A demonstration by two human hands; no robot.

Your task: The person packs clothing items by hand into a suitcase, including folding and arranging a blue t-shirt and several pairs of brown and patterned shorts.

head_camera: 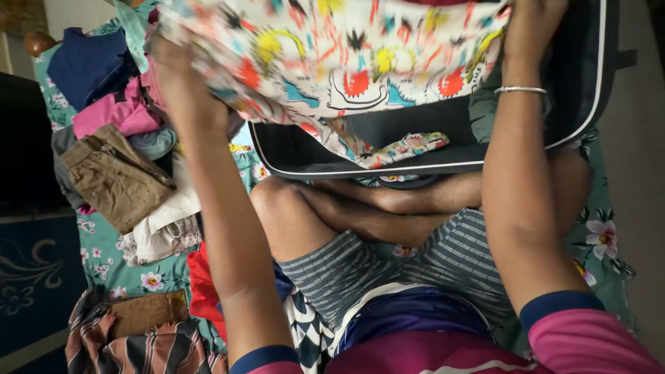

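Left hand (183,86): clenched on one edge of a patterned cloth (332,55), white ground with red, yellow and teal motifs. Right hand (532,24): gripping the opposite edge; silver bangle (521,89) at the wrist. Cloth: held spread above an open black suitcase (388,138) with white piping, a corner drooping inside. Suitcase: on a teal floral bedsheet (104,256), just beyond the person's crossed legs. Left of it: heap of folded clothes (118,159), including khaki, pink and navy pieces.
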